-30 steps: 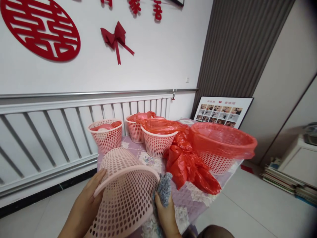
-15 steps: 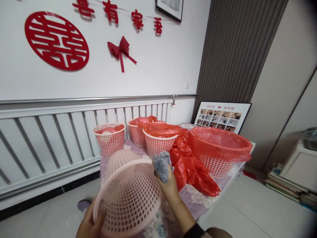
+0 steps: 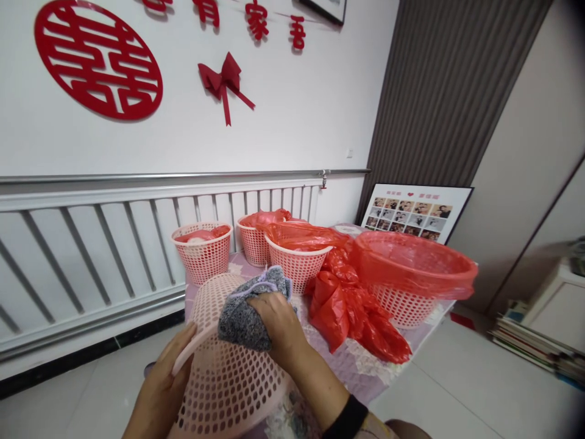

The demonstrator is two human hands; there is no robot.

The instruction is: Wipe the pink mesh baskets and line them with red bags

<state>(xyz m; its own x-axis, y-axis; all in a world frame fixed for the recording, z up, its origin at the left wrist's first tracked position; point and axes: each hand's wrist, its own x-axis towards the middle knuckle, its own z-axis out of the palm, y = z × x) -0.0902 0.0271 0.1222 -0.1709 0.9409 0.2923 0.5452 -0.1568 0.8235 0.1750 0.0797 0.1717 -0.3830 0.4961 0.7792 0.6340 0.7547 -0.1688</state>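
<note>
A pale pink perforated basket (image 3: pixel 228 384) lies tipped on its side at the near end of the table, its opening toward me. My left hand (image 3: pixel 162 381) grips its rim on the left, fingers curled over the edge. My right hand (image 3: pixel 278 326) is closed on a grey cloth (image 3: pixel 244 317) and presses it onto the top of the basket's rim.
Three small pink baskets (image 3: pixel 203 250) lined with red bags stand at the back of the purple-clothed table (image 3: pixel 356 366). A wide basket (image 3: pixel 411 277) with a red liner sits at the right, loose red bags (image 3: pixel 351 311) beside it. A white radiator (image 3: pixel 91 256) runs along the wall.
My right hand has carried the grey cloth from the basket's right side up and over onto the top of its rim. My left hand has shifted up along the left rim.
</note>
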